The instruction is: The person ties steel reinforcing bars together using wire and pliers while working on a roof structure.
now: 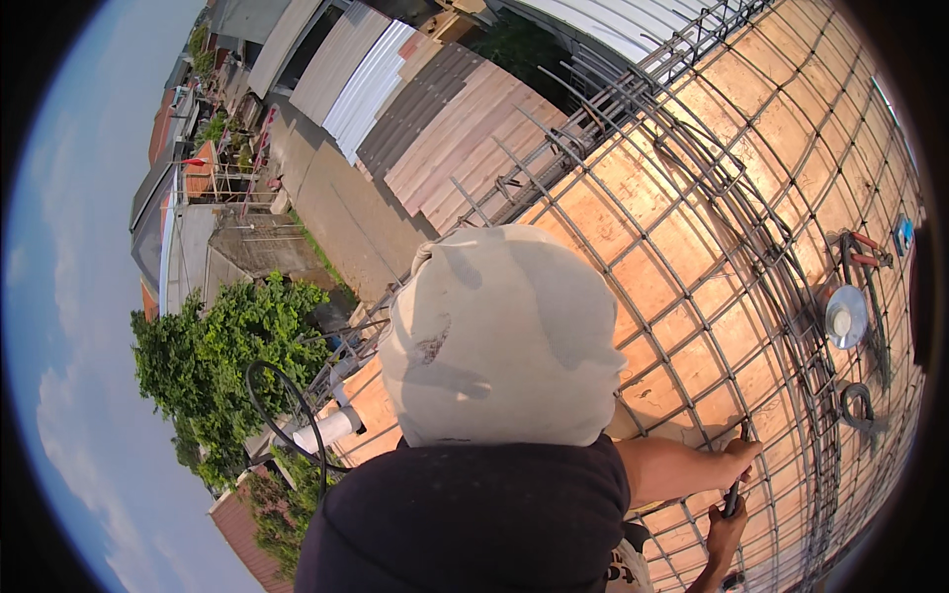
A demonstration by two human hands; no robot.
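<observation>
Neither my left hand nor my right hand shows in the head view. Close in front of me, another person in a pale cloth head covering [504,336] and a dark shirt [465,524] bends over a steel bar mesh [692,287]. That person's bare arm reaches right, ending in a closed hand [741,460] at the bars. Just below it is a second hand [727,534], its forearm rising from the lower edge, apparently the same person's. A dark tool handle [732,499] lies between these two hands; its working end is unclear.
Under the mesh lie wooden panels [593,227], with bundled bars [781,247] running across. Red-handled cutters [865,252], a metal bowl [846,316] and a dark coil [856,405] rest at right. At left, the edge drops toward a road [336,198] and a tree [227,346].
</observation>
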